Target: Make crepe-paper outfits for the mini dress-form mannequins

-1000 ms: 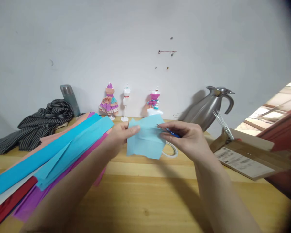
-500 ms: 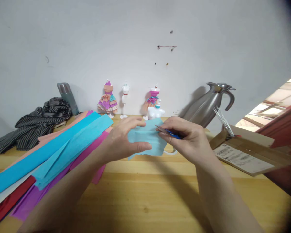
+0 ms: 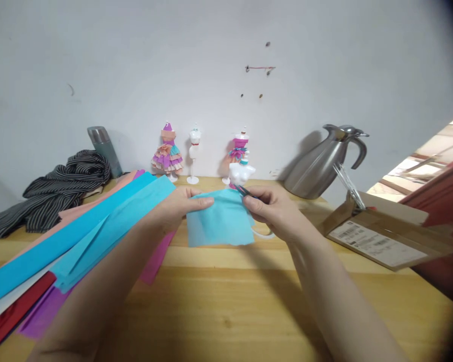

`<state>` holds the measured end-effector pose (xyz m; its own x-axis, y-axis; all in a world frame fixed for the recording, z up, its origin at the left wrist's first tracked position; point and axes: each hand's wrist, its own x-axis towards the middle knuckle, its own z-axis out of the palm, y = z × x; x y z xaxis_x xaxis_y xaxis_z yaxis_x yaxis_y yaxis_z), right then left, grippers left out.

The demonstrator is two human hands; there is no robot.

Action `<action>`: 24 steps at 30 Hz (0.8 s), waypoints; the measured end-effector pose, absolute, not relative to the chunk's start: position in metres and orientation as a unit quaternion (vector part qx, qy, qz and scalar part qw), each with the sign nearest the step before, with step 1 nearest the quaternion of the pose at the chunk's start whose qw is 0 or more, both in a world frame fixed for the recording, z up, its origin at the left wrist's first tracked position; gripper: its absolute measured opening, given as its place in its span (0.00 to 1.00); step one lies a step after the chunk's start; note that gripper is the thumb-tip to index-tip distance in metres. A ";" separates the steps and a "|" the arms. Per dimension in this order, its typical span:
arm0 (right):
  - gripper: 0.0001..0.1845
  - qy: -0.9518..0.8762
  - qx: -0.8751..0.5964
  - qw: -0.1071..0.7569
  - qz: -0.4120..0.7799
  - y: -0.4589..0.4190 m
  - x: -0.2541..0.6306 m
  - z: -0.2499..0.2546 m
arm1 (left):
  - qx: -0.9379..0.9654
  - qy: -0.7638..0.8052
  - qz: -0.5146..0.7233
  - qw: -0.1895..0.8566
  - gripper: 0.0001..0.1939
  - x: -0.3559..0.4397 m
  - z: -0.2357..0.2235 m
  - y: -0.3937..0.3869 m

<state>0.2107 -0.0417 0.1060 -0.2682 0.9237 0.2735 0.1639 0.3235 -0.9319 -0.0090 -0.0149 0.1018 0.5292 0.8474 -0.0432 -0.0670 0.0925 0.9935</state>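
A light-blue piece of crepe paper [image 3: 219,219] hangs upright above the table in front of me. My left hand [image 3: 183,205] pinches its upper left edge between thumb and fingers. At the upper right corner, my right hand [image 3: 277,208] is closed around small scissors [image 3: 242,190]; only their dark tips show, pointing left. The right thumb also lies against the paper's edge. Just behind the paper stands a white mannequin bust [image 3: 241,173], its lower part hidden. A white ring-shaped piece [image 3: 263,234] shows behind the sheet's right side.
Colored crepe paper strips [image 3: 79,229] lie at left, beside a striped cloth [image 3: 70,176] and a flask [image 3: 104,151]. Dressed mannequins [image 3: 168,151] and a bare one [image 3: 194,153] line the wall. A steel jug [image 3: 317,166] and an opened cardboard box [image 3: 381,241] stand right.
My left hand, apart-fingered before, has closed on the paper's upper left edge. The paper now hangs flatter and squarer. The scissors have shifted slightly left and up with my right hand.
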 end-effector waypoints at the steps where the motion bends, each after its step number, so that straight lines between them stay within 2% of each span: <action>1: 0.21 -0.672 -0.393 0.450 0.439 -0.041 0.211 0.105 | 0.560 0.336 0.354 0.669 0.16 -0.009 0.100 -0.012; 4: 0.23 -0.645 -0.409 0.466 0.446 -0.042 0.210 0.105 | 0.524 0.337 0.369 0.690 0.17 -0.010 0.095 -0.003; 9: 0.28 -0.633 -0.468 0.481 0.386 -0.039 0.204 0.104 | 0.517 0.350 0.365 0.690 0.20 -0.010 0.086 0.003; 14: 0.26 -0.630 -0.482 0.483 0.371 -0.034 0.203 0.097 | 0.528 0.344 0.364 0.686 0.20 -0.007 0.078 0.005; 19: 0.28 -0.653 -0.493 0.464 0.340 -0.032 0.203 0.095 | 0.538 0.357 0.364 0.671 0.21 -0.004 0.077 0.005; 24: 0.29 -0.631 -0.491 0.464 0.381 -0.032 0.201 0.096 | 0.550 0.371 0.374 0.648 0.22 -0.005 0.080 0.004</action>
